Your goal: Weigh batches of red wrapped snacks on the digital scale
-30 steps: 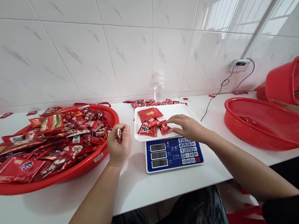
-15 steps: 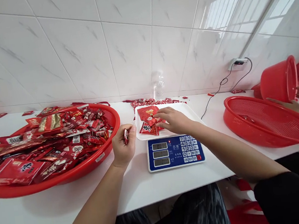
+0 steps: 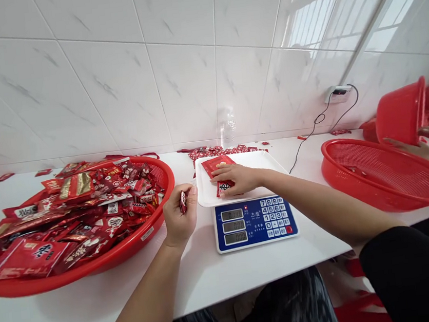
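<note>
My left hand (image 3: 182, 214) is closed around a small dark red wrapped snack (image 3: 183, 202), held just left of the scale's tray. The white tray (image 3: 263, 161) sits on a blue-fronted digital scale (image 3: 255, 223) whose display is lit. On the tray lie red snack packets (image 3: 217, 164), one with a large dark character, partly hidden under my right hand (image 3: 237, 178). The fingers and thumb of that hand span the packets and press around them. To the left, a red plastic basket (image 3: 168, 179) is heaped with red and gold wrapped snacks.
Another red basket (image 3: 360, 185) with a few small pieces stands at the right. Beyond it, another person's hands (image 3: 410, 149) tilt a red basin (image 3: 400, 111). A clear bottle (image 3: 228, 128) and patterned red wrappers (image 3: 208, 153) are by the tiled wall. A black cable (image 3: 298, 154) runs to a socket.
My right hand has moved slightly left and down over the packets, which now lie more bunched together. The scale's top reading has changed. My left hand still holds the small snack.
</note>
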The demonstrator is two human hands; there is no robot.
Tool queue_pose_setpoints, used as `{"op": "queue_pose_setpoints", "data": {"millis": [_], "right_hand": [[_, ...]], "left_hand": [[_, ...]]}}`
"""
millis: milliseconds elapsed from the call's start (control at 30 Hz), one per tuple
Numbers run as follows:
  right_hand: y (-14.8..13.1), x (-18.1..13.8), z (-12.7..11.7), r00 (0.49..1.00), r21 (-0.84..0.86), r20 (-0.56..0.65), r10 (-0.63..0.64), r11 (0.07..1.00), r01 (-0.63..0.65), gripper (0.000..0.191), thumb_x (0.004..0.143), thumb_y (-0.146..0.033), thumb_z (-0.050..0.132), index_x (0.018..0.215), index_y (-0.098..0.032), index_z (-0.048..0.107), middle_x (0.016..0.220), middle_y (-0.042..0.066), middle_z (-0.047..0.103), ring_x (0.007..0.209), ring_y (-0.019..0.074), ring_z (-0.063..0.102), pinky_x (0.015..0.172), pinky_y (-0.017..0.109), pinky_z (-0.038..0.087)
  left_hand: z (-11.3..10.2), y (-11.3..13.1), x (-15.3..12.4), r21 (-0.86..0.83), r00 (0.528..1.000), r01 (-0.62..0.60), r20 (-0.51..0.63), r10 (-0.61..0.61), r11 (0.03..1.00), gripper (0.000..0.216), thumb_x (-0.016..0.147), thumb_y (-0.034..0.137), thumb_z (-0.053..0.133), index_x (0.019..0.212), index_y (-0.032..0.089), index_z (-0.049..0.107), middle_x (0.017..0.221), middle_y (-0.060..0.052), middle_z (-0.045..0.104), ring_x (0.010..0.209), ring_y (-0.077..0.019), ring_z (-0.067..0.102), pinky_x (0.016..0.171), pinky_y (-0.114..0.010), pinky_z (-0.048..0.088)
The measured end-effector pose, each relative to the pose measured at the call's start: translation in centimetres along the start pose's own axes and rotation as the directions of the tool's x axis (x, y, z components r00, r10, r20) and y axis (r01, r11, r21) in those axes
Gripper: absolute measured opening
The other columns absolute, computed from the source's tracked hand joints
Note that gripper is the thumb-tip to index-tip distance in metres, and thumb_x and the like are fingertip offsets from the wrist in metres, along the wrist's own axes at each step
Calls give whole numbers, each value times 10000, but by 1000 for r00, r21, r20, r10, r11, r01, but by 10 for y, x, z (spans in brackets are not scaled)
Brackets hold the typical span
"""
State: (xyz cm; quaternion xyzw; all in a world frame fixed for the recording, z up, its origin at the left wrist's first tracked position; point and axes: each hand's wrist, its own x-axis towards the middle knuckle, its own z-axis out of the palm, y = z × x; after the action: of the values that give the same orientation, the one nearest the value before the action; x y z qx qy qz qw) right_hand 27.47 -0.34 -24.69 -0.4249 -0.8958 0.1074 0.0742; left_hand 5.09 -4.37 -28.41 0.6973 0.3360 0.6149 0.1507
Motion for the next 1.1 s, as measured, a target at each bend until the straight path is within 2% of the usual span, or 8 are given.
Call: {"op": "queue_pose_setpoints", "data": {"millis": [67,133,233,367,533,667,767,1100], "right_hand": [[4,-4,-8,1000,72,2,-11,997,11,564,822,-548,600,1322,-299,528,1424,15,470,1398,275,278,1133,494,269],[6,-4,-12,998,133,-60,3,991,5,552,864,-555,536,1346,-288,500,1415,28,477,1375,255,326,1112,474,315],[8,2,-11,980,134,-167,106,987,-84,550,918,-552,439,1381,-256,454,1433,67,447,1353,257,354,1105,486,314],[8,6,-5,979,84,-109,174,983,-165,528,918,-553,446,1357,-262,479,1419,66,461,1365,296,319,1085,528,319],[2,-8,-13,974,164,-132,184,973,-161,559,894,-611,447,1360,-304,471,1375,61,499,1334,301,374,1062,520,351],[0,-23,-23,972,217,-148,180,965,-146,577,873,-630,463,1375,-347,443,1422,10,464,1421,310,203,1110,533,280],[1,-32,-25,970,215,-156,186,965,-151,592,855,-642,483,1366,-346,458,1443,0,442,1435,313,155,1119,541,261],[2,-48,-24,957,162,-260,128,983,-87,439,885,-511,533,1252,-274,579,1332,44,552,1359,288,347,1074,495,341]], "left_hand": [[0,-1,0,-4,1000,1,2,-1,1000,147,890,291,519,772,203,533,642,21,511,579,-110,481,575,-244,401],[0,-2,0,-6,1000,4,0,-4,1000,138,888,284,524,777,203,537,653,20,518,583,-110,481,582,-246,401],[1,-4,-1,-11,1000,13,-10,-14,1000,118,886,273,532,791,204,544,662,20,519,589,-109,481,594,-248,401],[2,-6,-1,-6,1000,19,-15,-19,1000,104,886,263,536,802,202,546,664,22,519,587,-106,477,600,-246,401],[2,-6,1,-35,1000,19,-10,-19,999,120,891,272,532,800,195,545,659,23,508,592,-104,476,604,-244,399],[2,-4,1,-33,1000,27,-5,-27,999,138,881,291,550,788,189,544,652,27,500,593,-102,474,603,-237,395],[2,-3,2,-1,999,32,-2,-32,999,132,873,297,559,798,189,547,667,26,510,603,-101,470,596,-228,388],[4,-7,1,3,998,31,46,-32,1000,132,889,292,531,804,193,546,692,17,521,619,-105,470,618,-232,389]]}}
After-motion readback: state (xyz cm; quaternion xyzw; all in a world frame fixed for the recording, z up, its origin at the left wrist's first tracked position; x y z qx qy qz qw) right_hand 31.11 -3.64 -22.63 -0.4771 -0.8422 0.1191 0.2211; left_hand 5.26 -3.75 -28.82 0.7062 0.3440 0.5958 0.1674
